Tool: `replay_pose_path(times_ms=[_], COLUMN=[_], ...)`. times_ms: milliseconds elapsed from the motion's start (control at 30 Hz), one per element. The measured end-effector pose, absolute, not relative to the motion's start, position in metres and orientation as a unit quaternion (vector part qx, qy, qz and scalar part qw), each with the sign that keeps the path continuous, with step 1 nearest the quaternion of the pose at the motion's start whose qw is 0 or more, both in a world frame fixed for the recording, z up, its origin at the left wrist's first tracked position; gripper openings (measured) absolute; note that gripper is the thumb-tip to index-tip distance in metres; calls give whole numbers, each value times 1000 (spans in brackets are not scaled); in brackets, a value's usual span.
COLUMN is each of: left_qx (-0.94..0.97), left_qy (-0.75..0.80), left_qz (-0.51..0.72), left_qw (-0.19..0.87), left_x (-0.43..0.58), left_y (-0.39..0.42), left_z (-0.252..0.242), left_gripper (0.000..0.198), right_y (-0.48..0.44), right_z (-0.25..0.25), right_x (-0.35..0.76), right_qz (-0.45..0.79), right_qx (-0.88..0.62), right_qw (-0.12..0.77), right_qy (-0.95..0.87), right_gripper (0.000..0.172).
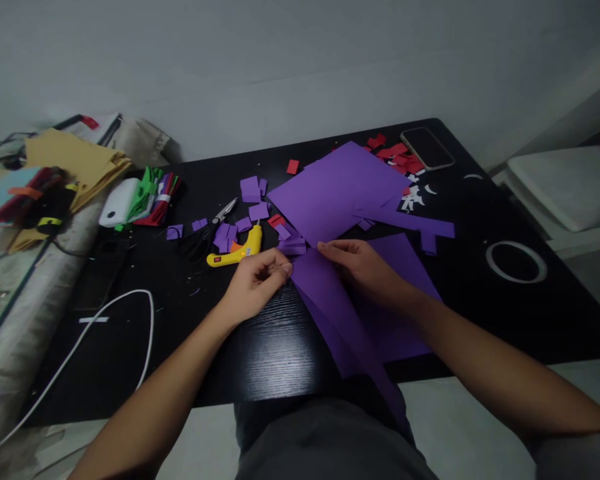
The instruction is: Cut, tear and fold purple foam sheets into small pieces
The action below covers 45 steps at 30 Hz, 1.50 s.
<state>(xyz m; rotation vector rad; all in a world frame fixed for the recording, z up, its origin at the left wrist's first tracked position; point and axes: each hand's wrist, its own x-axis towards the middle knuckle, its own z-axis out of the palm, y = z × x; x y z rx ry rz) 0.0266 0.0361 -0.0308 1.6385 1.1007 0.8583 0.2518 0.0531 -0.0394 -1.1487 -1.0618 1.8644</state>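
Observation:
My left hand [260,280] pinches the upper left corner of a purple paper strip [335,300], which slants down past the table's front edge. My right hand [360,267] has its thumb and fingers closed on the same strip's top end. Beneath it lies a purple sheet [405,280], partly covered by the strip and my right arm. Another purple sheet [340,187] rests just beyond my hands. A yellow glue gun [237,252] lies close to my left hand, with small folded purple paper pieces [293,245] beside it.
Scissors [225,212] lie left of the glue gun. Red paper scraps [403,160], white scraps [414,198] and a phone [427,148] are at the back right. A white ring [516,262] is on the right. A white cable [150,313] loops at left.

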Motion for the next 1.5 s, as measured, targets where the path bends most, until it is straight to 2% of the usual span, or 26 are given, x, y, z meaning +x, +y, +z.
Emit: replay_pose_path(times_ms=[167,333,700,900,1067,1200,1400,1500], left_qx=[671,660,654,640,640,655,634,600], left_qy=[450,462,476,443,450,439,475,504], left_qz=[351,370,363,328,293,278,362,415], left_qw=[474,463,462,536,549,549,491,463], left_x=[28,25,21,15,26,32,8,-9], left_y=[36,39,43,48,41,37,54,63], left_z=[-30,-29,-28,-25,-26,-31,-23,-16], left_gripper=[31,32,25,21,28,27,29,31], right_y=[53,52,51,48,40,39,61,75], right_z=[-41,-35,-30,-32,-40,-41,-30,-23], right_x=[250,248,250,249,243,240,266,284], right_qz=[717,756,701,705,708,703,713,677], right_qx=[-447,-441,-482,-479,-452,-432,-419,-441], right_qw=[385,331,323,276,214,202,150,184], right_qy=[-372,-354,-415,-444,-498,-527,-542,-559], right_gripper=[33,42,36,43,34,31,26,22])
